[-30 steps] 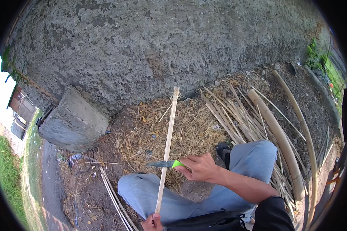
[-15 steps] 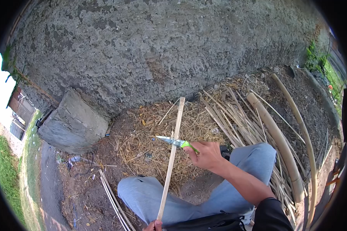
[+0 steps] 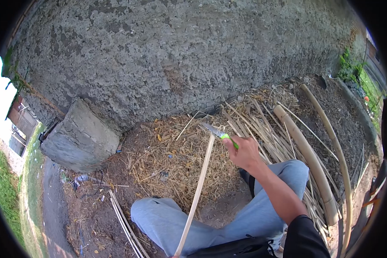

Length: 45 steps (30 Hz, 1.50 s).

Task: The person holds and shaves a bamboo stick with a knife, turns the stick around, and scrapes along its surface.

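Observation:
My right hand (image 3: 245, 154) is closed around the green handle of a small knife (image 3: 216, 130). Its blade points up and to the left, at the far end of a long, pale bamboo strip (image 3: 197, 193). A thin curl of shaving shows by the blade. The strip slants across my lap, its near end at the bottom edge of the view. Only a sliver of my left hand (image 3: 174, 256) shows there, closed on the strip; the rest is out of frame.
Shavings (image 3: 172, 167) cover the ground ahead. To the right lie split strips (image 3: 262, 129), a thick bamboo pole (image 3: 307, 159) and a curved pole (image 3: 331, 133). Several strips (image 3: 124, 221) lie on the left. A concrete block (image 3: 81, 135) stands against the rough wall (image 3: 180, 56).
My right hand has moved the knife up and rightward, from mid-strip to its far end. The strip's far end has dropped lower and right. My left hand has slipped mostly out of view.

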Available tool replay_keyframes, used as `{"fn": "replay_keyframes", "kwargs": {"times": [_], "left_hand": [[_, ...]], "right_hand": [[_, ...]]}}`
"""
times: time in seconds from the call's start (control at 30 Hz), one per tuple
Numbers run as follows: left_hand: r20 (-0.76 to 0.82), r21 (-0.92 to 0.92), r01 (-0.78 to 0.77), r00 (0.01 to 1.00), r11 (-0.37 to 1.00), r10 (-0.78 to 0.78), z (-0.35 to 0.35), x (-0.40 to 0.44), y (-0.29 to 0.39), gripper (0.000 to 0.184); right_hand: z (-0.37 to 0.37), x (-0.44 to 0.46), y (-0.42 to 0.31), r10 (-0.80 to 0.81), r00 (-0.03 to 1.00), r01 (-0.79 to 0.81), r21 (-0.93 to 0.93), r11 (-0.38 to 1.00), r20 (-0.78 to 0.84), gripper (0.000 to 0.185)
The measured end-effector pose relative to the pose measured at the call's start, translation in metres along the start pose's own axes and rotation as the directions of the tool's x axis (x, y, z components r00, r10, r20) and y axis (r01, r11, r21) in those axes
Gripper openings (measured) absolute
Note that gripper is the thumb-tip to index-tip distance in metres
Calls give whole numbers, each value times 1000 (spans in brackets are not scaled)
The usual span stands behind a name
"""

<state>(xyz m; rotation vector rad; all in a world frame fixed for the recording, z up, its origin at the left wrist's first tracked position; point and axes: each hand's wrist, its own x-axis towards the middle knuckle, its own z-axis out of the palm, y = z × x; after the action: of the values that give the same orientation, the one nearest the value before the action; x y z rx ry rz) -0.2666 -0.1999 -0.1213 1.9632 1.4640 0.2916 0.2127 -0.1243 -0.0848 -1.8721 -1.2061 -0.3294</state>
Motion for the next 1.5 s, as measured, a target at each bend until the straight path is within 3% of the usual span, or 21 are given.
{"fn": "replay_keyframes", "kwargs": {"times": [0.07, 0.1, 0.17, 0.23, 0.37, 0.47, 0.53, 0.6, 0.7, 0.77, 0.8, 0.87, 0.9, 0.97, 1.07, 1.1, 1.3, 1.43, 1.5], "left_hand": [[28, 52, 127, 991, 991, -128, 4, 7, 3, 34], [4, 131, 88, 996, 987, -90, 3, 9, 6, 36], [-19, 121, 48, 999, 992, -46, 4, 13, 12, 36], [-48, 74, 3, 999, 997, 1, 5, 15, 21, 37], [-49, 53, -9, 999, 999, 11, 8, 16, 13, 37], [-57, -11, -77, 995, 997, 76, 7, 14, 14, 38], [-42, 37, -106, 993, 994, 108, 7, 9, 13, 40], [-46, -11, -76, 996, 997, 75, 8, -2, 10, 40], [-59, -57, -62, 997, 996, 59, -1, 0, 0, 40], [-64, -162, -28, 998, 986, 18, -1, 6, 5, 44], [-34, -246, -8, 999, 969, -1, -3, 12, 10, 46], [138, -334, 183, 980, 925, -144, -4, 21, 14, 43], [140, -332, 184, 980, 925, -144, 0, 22, 11, 43], [333, -583, 393, 914, 711, -232, 7, 26, 6, 38], [367, -594, 414, 902, 690, -226, 11, 29, 3, 35], [408, -603, 488, 868, 631, -282, 12, 30, 1, 34], [438, -574, 417, 884, 704, -166, -5, 33, 26, 40], [437, -598, 466, 872, 652, -222, -1, 37, 24, 44], [417, -597, 379, 900, 707, -130, -4, 40, 23, 44]], "right_hand": [[8, -13, -7, 65, 998, -65, -1, 998, -11, 28], [8, -20, -11, 28, 997, -31, 45, 998, 71, 28], [13, -36, -23, -120, 989, 108, 129, 986, 89, 26], [13, -57, -35, -202, 942, 155, 187, 970, 268, 24], [8, -73, -55, -359, 886, 301, 223, 927, 295, 25], [15, -66, -41, -269, 943, 244, 145, 959, 194, 26], [13, -31, -7, 63, 976, -55, -46, 997, 207, 31], [16, -2, 48, 221, 975, -205, -311, 928, 17, 36], [4, 11, 60, 360, 930, -363, -315, 877, -71, 40], [-6, 13, 29, 474, 879, -472, -46, 880, 57, 42], [-8, 9, 18, 464, 884, -462, -50, 886, 59, 42], [-7, -9, -1, 353, 920, -380, 166, 910, 169, 38], [-5, -17, -5, 356, 919, -382, 165, 909, 169, 38], [-4, -27, -12, 313, 927, -358, 238, 903, 207, 34], [-7, -29, -15, 251, 951, -291, 245, 925, 181, 31], [-9, -27, -15, 248, 943, -296, 223, 929, 222, 32], [-11, -28, -18, 142, 973, -189, 268, 945, 184, 31], [-18, -27, -22, 145, 967, -205, 304, 930, 209, 32], [-21, -27, -22, 154, 961, -220, 301, 928, 229, 32]]}}
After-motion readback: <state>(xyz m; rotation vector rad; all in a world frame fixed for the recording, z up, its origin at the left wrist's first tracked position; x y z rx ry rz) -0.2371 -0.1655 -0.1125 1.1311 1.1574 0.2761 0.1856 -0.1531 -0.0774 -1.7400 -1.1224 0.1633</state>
